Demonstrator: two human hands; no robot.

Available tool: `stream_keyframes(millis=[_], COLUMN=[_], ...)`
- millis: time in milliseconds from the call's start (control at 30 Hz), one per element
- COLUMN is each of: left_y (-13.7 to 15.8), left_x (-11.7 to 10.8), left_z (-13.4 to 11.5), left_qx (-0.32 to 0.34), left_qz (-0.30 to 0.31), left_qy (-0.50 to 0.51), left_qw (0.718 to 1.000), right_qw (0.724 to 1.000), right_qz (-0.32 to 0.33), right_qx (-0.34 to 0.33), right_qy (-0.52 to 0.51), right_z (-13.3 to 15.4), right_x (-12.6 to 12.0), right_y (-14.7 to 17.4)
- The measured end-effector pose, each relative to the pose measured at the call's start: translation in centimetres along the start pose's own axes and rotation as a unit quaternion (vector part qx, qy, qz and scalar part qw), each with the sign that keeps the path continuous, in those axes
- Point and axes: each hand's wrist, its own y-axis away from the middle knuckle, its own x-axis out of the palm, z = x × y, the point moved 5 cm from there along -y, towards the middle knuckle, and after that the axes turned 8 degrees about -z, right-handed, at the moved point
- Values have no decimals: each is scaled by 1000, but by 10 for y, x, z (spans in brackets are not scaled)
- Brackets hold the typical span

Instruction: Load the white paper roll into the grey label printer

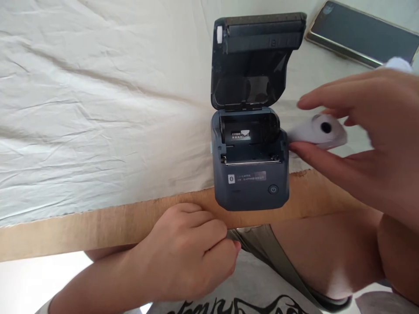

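A dark blue label printer [252,187] stands at the table's front edge with its lid [252,65] flipped up. Its paper bay shows a printed sticker inside and holds no roll. Just right of it, my right hand [369,126] has thumb and fingers around a small white paper roll [307,131], its dark core hole facing right. The index finger is lifted off the roll. My left hand [196,248] is curled into a fist by the wooden edge, left of and below the printer. Its fingertips are mostly hidden, and nothing shows in it.
At the upper right lies a phone [363,32] with a dark screen. A white rounded object [397,64] sits beside it, partly behind my right hand. Wrinkled pale cloth [108,109] covers the table up to a bare wooden edge [75,229]. My legs are below.
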Motion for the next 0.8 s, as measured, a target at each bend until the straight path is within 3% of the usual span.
stream_keyframes(millis=[100, 233, 467, 633, 800], left_y=[-2, -5, -8, -9, -9], left_x=[0, 1, 2, 3, 3], left_z=[1, 3, 3, 1, 1], left_qx=[2, -5, -6, 5, -4], left_qz=[6, 13, 10, 15, 9], left_qy=[4, 10, 12, -4, -11], left_qw=[1000, 1000, 1000, 1000, 1000], right_qw=[998, 996, 998, 998, 999], right_qz=[-15, -7, 17, -1, 5], right_qx=[-68, -86, -61, -53, 23], right_qy=[-1, -4, 21, 17, 41], right_z=[4, -4, -18, -18, -26], right_x=[6, 12, 15, 12, 15], right_y=[-4, -5, 1, 1, -1])
